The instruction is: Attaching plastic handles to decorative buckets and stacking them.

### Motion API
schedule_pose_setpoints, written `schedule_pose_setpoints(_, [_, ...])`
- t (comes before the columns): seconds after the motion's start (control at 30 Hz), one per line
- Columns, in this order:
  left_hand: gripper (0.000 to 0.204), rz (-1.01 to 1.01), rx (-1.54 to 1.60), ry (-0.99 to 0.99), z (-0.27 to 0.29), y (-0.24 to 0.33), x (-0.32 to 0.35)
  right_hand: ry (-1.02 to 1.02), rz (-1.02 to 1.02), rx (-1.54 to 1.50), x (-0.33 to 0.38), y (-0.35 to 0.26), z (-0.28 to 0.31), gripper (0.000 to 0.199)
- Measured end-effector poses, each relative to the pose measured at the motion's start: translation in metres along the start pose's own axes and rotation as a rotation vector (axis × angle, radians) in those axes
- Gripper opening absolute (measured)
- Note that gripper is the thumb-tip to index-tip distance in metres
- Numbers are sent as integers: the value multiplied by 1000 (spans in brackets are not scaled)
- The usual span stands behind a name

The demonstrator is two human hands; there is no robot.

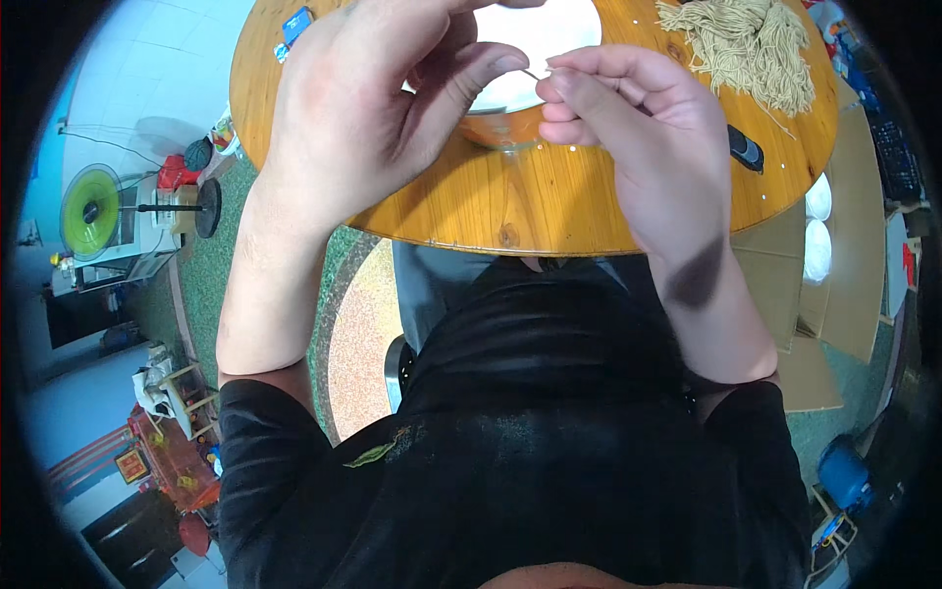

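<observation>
Left hand [363, 108] and right hand [662, 147] both grip-clamped on thin dark piece [532, 74] above desk [569, 216]; likely fine handling, next move needs steadiness.

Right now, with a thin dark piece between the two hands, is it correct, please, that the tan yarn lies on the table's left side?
Not quite: the tan yarn lies on the right side of the table, as the head view shows. The thin dark piece is indeed between the left hand and right hand.
</observation>
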State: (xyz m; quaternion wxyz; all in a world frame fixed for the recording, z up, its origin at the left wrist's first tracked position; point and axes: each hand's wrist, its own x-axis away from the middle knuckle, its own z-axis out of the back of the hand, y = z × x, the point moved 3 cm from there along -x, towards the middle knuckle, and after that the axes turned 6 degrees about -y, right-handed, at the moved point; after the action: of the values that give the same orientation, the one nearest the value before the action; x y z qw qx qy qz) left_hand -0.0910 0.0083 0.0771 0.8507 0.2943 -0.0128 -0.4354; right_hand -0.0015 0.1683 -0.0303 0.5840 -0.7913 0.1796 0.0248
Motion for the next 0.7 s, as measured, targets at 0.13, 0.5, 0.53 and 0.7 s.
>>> schedule_pose_setpoints(0.13, [32,-639,-111,66,0,0,-11,-38,-85,144,-1,-12,-2,19])
schedule_pose_setpoints(0.5, [33,-787,28,-47,-18,24,-38,-240,-152,418,-5,-36,0,13])
schedule_pose_setpoints(0.53, [35,-915,81,149,-20,24,-38,-262,-138,453,-6,-38,-1,11])
schedule_pose_setpoints(0.7, [36,-733,107,122,-25,18,-38,-344,-243,535,-8,-43,9,10])
